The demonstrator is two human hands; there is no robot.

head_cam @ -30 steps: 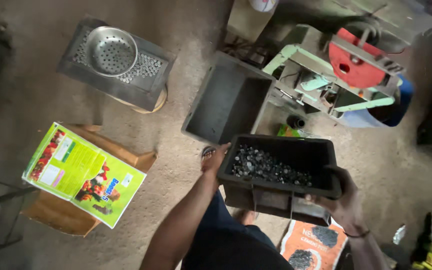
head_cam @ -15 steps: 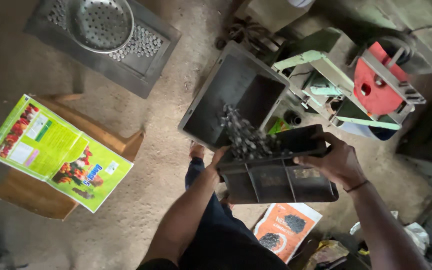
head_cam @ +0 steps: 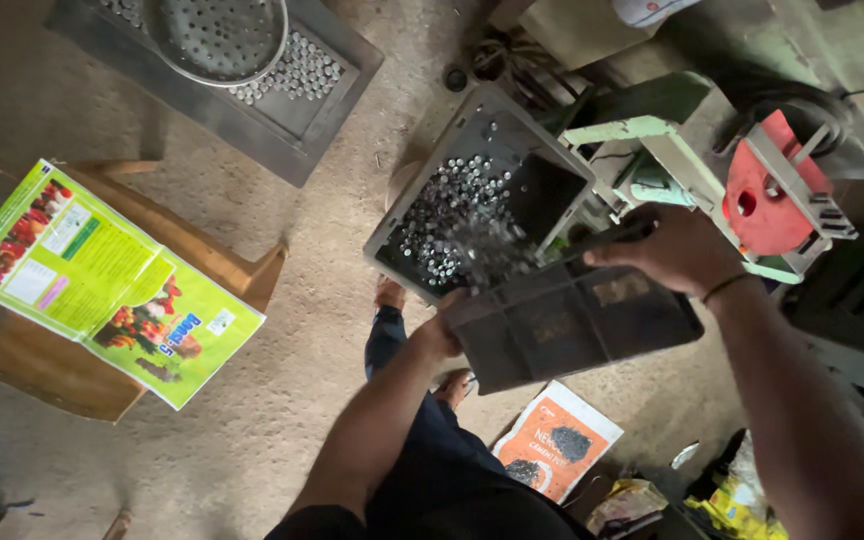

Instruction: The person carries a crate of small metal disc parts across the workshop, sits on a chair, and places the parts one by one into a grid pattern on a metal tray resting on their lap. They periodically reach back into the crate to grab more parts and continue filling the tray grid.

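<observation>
The tilted crate (head_cam: 572, 325) looked like matt dark plastic, and the small pieces (head_cam: 447, 215) shone like metal. The green bag (head_cam: 102, 285) was glossy; the floor (head_cam: 292, 400) was rough and dusty.

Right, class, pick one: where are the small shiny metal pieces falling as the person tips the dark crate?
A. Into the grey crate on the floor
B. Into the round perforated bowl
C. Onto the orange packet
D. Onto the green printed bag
A: the tipped dark crate, held by the left hand and right hand, spills pieces into the grey crate on the floor.
</observation>
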